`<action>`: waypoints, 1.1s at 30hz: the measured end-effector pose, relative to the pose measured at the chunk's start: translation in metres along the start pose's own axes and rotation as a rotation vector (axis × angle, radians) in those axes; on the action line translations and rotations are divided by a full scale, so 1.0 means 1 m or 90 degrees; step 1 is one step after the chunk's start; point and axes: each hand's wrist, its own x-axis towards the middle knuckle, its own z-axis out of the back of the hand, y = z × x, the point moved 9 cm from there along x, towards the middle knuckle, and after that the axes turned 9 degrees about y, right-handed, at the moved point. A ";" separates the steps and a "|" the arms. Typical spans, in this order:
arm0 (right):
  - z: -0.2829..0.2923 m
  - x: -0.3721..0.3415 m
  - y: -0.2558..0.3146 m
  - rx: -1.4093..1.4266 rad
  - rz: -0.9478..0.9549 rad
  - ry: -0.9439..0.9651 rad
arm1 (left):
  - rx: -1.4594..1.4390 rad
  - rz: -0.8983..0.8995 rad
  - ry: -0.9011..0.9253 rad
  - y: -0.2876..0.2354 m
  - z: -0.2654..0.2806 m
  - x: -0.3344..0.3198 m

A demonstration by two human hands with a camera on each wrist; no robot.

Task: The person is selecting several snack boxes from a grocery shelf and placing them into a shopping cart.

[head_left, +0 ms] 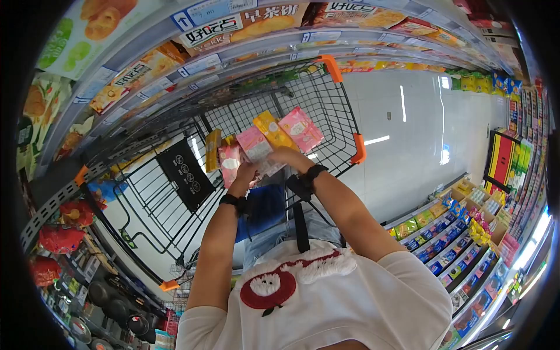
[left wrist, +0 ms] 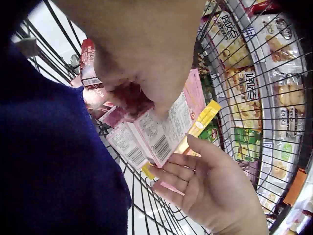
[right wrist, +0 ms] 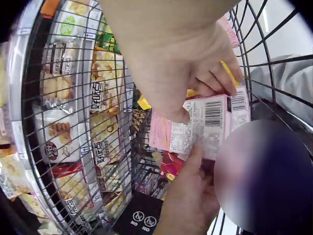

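Pink-and-white packaged boxes stand in the shopping cart [head_left: 348, 108], among them a pink box [head_left: 253, 143] between my hands. Its white side with a barcode [right wrist: 213, 113] shows in the right wrist view. My left hand [head_left: 247, 174] grips the box's near end, thumb along the printed side. At the other end my right hand [head_left: 290, 158] holds the box with thumb and fingers spread about its edge; its palm [left wrist: 212, 183] faces the left wrist camera. A yellow box [head_left: 273, 132] and another pink box [head_left: 301, 129] lean just beyond. One more pink box [head_left: 229, 164] sits left of my hands.
Shelves with packaged biscuits [head_left: 213, 35] run along the cart's far side. A black sign panel [head_left: 185, 174] is fixed on the cart's left part. Tiled floor [head_left: 402, 131] lies to the right, with snack racks [head_left: 446, 233] beyond. Pans [head_left: 116, 306] stand at lower left.
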 end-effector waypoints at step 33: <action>0.007 -0.439 0.106 0.498 0.705 -0.136 | 0.083 -0.645 0.166 -0.158 -0.225 -0.349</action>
